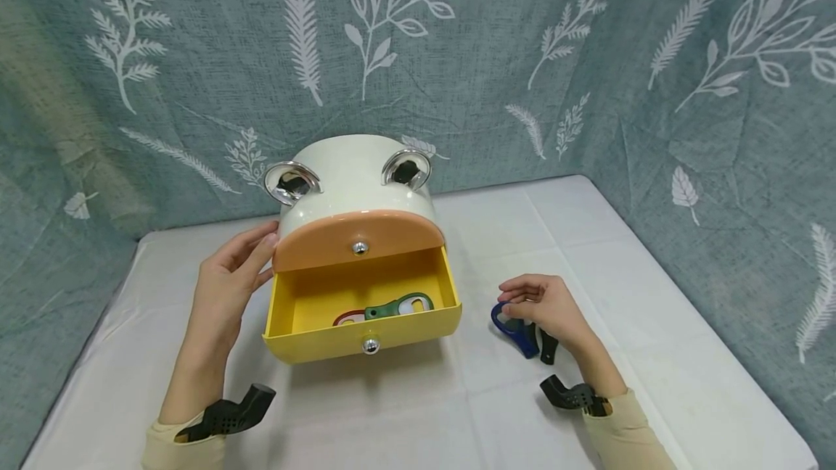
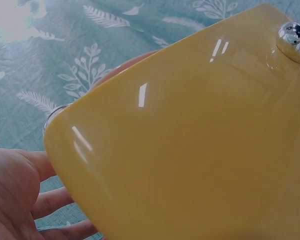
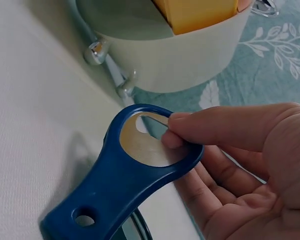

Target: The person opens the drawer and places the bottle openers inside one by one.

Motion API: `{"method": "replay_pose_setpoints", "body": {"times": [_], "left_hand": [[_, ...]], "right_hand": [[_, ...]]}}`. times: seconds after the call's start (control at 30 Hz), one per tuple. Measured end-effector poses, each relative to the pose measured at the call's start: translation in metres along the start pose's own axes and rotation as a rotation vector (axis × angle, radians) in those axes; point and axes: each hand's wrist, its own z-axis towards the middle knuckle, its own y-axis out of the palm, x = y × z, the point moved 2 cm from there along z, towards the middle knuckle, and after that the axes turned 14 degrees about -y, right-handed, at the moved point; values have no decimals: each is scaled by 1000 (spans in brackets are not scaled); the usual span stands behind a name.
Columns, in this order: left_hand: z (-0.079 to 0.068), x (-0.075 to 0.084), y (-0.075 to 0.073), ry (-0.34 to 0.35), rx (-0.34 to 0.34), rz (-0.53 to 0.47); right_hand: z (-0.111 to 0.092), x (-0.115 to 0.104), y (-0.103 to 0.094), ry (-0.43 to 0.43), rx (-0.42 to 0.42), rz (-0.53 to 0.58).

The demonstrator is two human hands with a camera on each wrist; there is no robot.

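My right hand [image 1: 548, 304] pinches a blue bottle opener [image 3: 121, 175] by its rounded head, thumb and fingertips at the metal opening. Partly behind it, a dark bottle opener [image 1: 548, 349] lies on the white tablecloth. With straight fingers, my left hand [image 1: 230, 273] touches the left side of a white box [image 1: 355, 176] shaped like a frog's head. Its lower yellow drawer [image 1: 320, 345] is pulled out. Inside lie a green bottle opener [image 1: 384, 310] and a red-rimmed opener [image 1: 345, 317], partly hidden by the drawer front.
Above the yellow drawer sits a closed orange drawer [image 1: 398, 232] with a silver knob [image 1: 360, 248]. Two silver eyes stick out from the box top. A leaf-patterned green cloth [image 1: 477, 56] hangs behind the table and down both sides.
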Motion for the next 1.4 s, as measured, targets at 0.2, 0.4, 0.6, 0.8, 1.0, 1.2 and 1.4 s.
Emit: {"method": "replay_pose_setpoints", "body": {"times": [0.2, 0.4, 0.6, 0.8, 1.0, 1.2, 1.4], "left_hand": [[0, -1, 0, 6, 3, 5], [-1, -2, -1, 5, -2, 2], [-1, -2, -1, 2, -1, 11], [-1, -2, -3, -2, -16, -17], [-1, -3, -5, -14, -18, -48], [2, 1, -4, 3, -16, -27], [3, 2, -2, 1, -20, -13]], "right_hand": [[0, -5, 2, -22, 38, -9], [1, -17, 6, -37, 73, -5], [6, -49, 5, -110, 106, -50], [15, -90, 5, -233, 134, -72], [29, -130, 9, -309, 157, -12], [47, -157, 22, -372, 135, 116], [62, -170, 45, -438, 74, 191]]}}
